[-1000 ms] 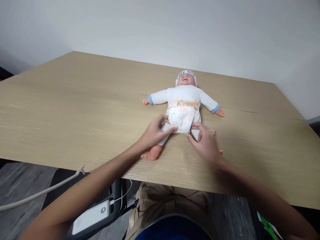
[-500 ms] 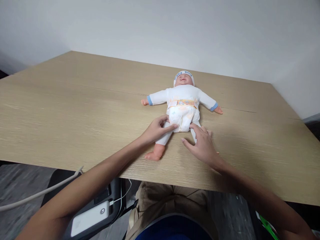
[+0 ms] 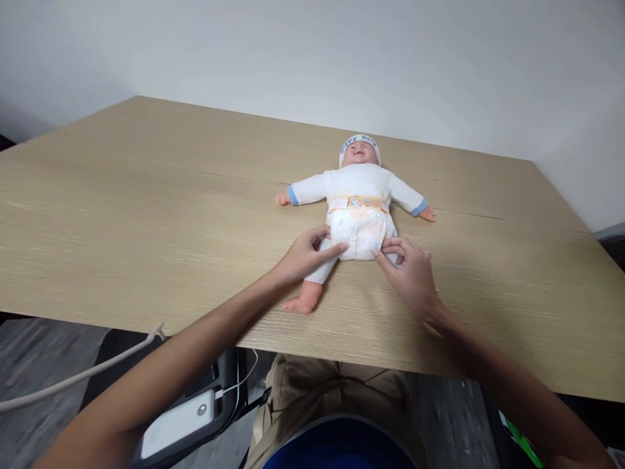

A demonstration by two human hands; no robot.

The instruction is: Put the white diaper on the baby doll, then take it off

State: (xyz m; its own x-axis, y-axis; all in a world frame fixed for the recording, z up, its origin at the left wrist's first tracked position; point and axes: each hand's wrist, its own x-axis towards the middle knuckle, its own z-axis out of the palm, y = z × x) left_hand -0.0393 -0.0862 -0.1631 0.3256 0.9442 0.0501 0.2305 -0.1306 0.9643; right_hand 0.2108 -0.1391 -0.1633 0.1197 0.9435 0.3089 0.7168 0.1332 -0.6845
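A baby doll (image 3: 359, 179) in white clothes and a white cap lies on its back on the wooden table (image 3: 146, 208), arms spread. It wears a white diaper (image 3: 360, 229) with an orange waistband. My left hand (image 3: 303, 255) pinches the diaper's lower left edge at the doll's thigh, thumb and fingers closed on it. My right hand (image 3: 410, 273) grips the diaper's lower right edge and covers the doll's other leg. One bare doll foot (image 3: 300, 303) shows below my left hand.
A white wall stands behind the table. Below the table's near edge, at the left, a white power bank (image 3: 178, 426) with a cable sits on a dark seat. A white cord (image 3: 73, 378) runs off to the left. My lap is under the edge.
My right hand has moved up from beside the doll's leg and closed its fingers on the diaper's right edge. My left hand has stayed on the left edge.
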